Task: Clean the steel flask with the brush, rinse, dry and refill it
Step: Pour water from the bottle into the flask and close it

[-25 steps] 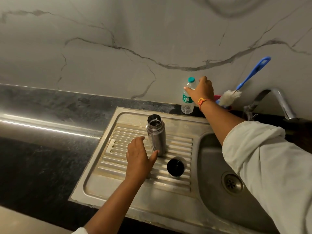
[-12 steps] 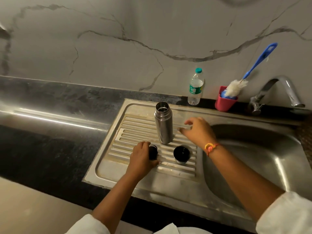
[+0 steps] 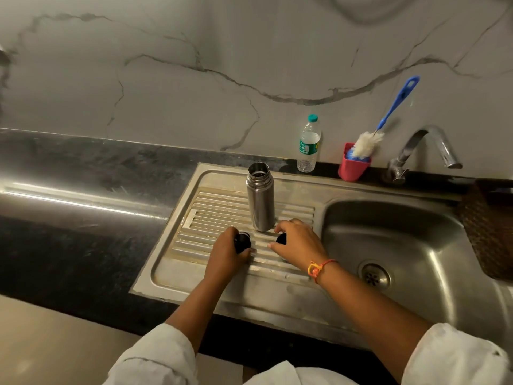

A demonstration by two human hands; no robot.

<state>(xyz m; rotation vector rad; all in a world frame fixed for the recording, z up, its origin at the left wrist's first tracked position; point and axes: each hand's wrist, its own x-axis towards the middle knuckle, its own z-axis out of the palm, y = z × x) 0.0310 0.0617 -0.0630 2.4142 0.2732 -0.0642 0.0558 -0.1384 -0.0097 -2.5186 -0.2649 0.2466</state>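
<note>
The steel flask point(image 3: 260, 198) stands upright and uncapped on the ribbed drainboard point(image 3: 222, 215) of the sink. Just in front of it, my left hand point(image 3: 226, 255) is closed around a small black stopper point(image 3: 242, 241). My right hand point(image 3: 298, 244) covers the black cup lid point(image 3: 281, 239), fingers curled over it on the drainboard. The bottle brush point(image 3: 369, 141), white bristles and blue handle, leans in a pink cup point(image 3: 351, 168) at the back wall. A plastic water bottle point(image 3: 308, 145) with a teal cap stands left of that cup.
The sink basin point(image 3: 402, 245) with its drain lies to the right, under a steel tap point(image 3: 427, 145). A dark woven basket point(image 3: 488, 226) sits at the right edge. Black stone counter point(image 3: 69, 204) stretches to the left, marble wall behind.
My right hand came back from the water bottle at the wall and dropped onto the cup lid. My left hand left the flask and took hold of the black stopper.
</note>
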